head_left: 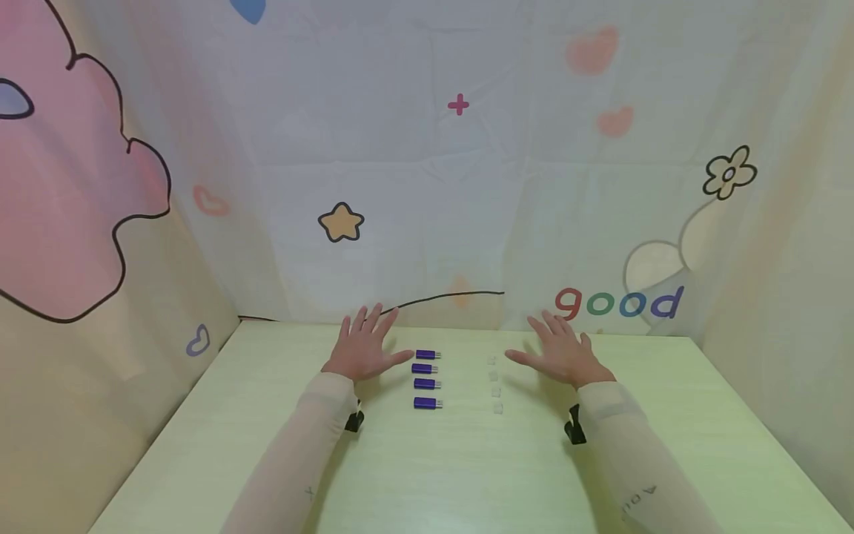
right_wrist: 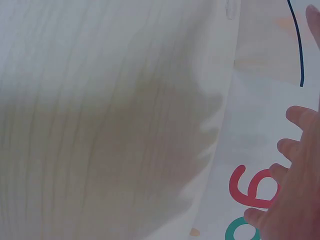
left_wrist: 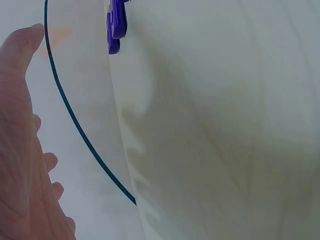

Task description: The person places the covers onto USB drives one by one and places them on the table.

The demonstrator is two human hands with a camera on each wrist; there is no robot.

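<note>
Several purple USB sticks (head_left: 427,384) lie in a column on the table, their metal plugs pointing right. To their right runs a matching column of small clear caps (head_left: 496,392), faint against the pale surface. My left hand (head_left: 363,348) is held over the table left of the sticks, fingers spread, its thumb tip beside the farthest stick in the head view. Over the right side, my right hand (head_left: 559,350) also has its fingers spread, with the thumb toward the caps. Neither hand holds anything. Two purple stick ends (left_wrist: 118,22) show at the top of the left wrist view.
The pale wood-grain table (head_left: 427,475) reaches back to a printed cloth backdrop (head_left: 400,133) with hearts, a star and the word "good". Cloth also hangs at both sides. Dark wrist mounts (head_left: 356,417) sit under the sleeves.
</note>
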